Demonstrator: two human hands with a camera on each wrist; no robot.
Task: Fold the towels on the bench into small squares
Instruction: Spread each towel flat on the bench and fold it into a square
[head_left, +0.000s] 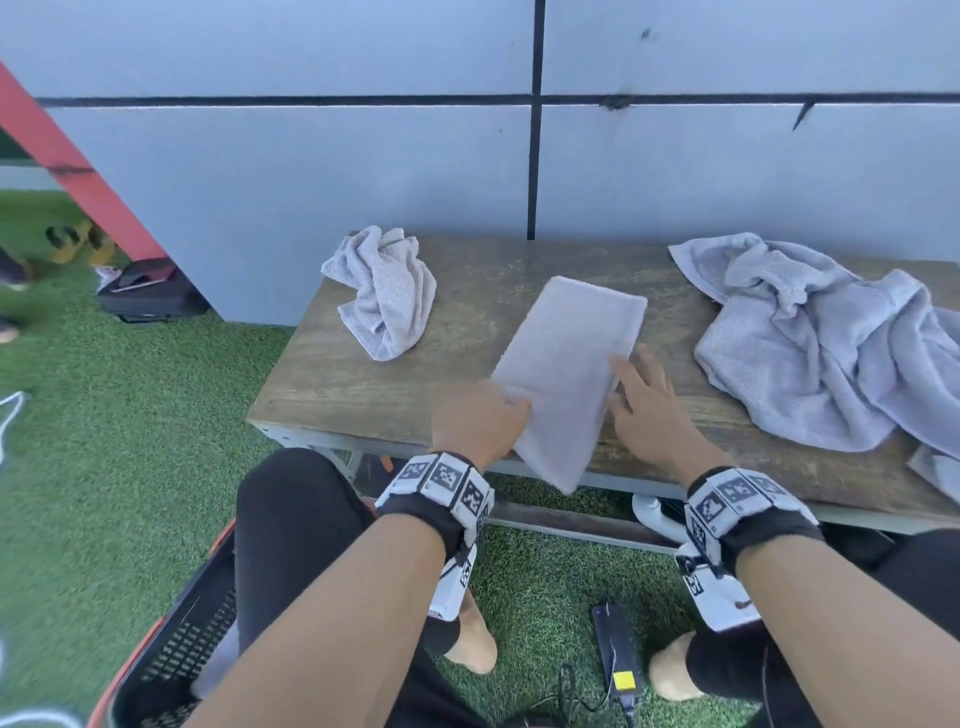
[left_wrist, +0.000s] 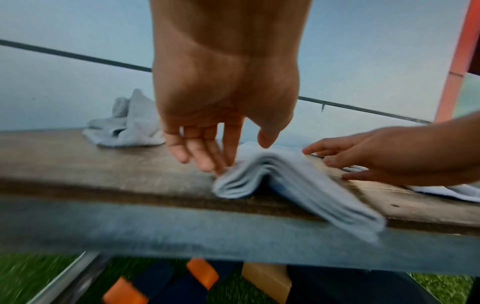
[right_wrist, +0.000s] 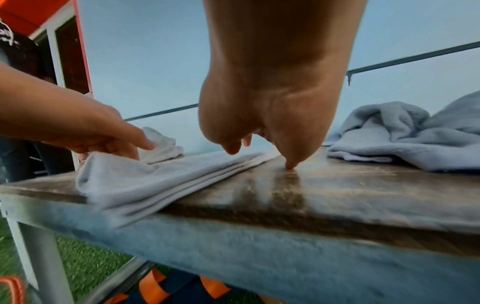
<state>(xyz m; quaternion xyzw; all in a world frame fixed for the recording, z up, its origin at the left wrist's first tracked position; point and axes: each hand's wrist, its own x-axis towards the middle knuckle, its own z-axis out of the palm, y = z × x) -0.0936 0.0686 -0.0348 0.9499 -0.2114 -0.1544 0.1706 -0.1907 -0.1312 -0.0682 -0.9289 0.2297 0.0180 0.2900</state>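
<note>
A person's left hand (head_left: 475, 421) and right hand (head_left: 649, 410) flank a folded grey towel (head_left: 569, 364) on a wooden bench (head_left: 363, 384), its near end drooping over the front edge between the wrists. The left hand's straight fingers touch the towel's left edge; the right hand lies spread, relaxed, fingertips on its right edge. A small crumpled towel (head_left: 382, 291) sits beyond the left hand, a larger rumpled towel (head_left: 821, 343) right of the right hand

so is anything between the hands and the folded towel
Nothing visible: left hand and right hand touch the folded towel; the small crumpled towel and the large crumpled towel lie apart from it.
</note>
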